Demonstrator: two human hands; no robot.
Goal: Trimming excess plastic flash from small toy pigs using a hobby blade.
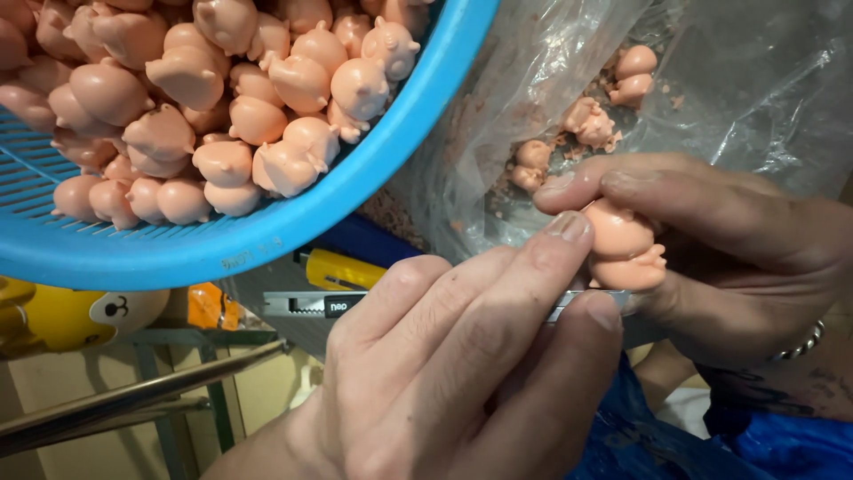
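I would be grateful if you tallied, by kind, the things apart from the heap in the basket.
Round blue plastic basket: 1
Pink figurines loose in the clear plastic bag: about 6, partly hidden
Pink pig-shaped figurine held in the right hand: 1
Metal utility knife gripped by the left hand: 1
Total: about 10

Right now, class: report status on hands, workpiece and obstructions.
Left hand grips utility knife. Right hand holds pink pig figure. Blade at figure. Blue basket close above.
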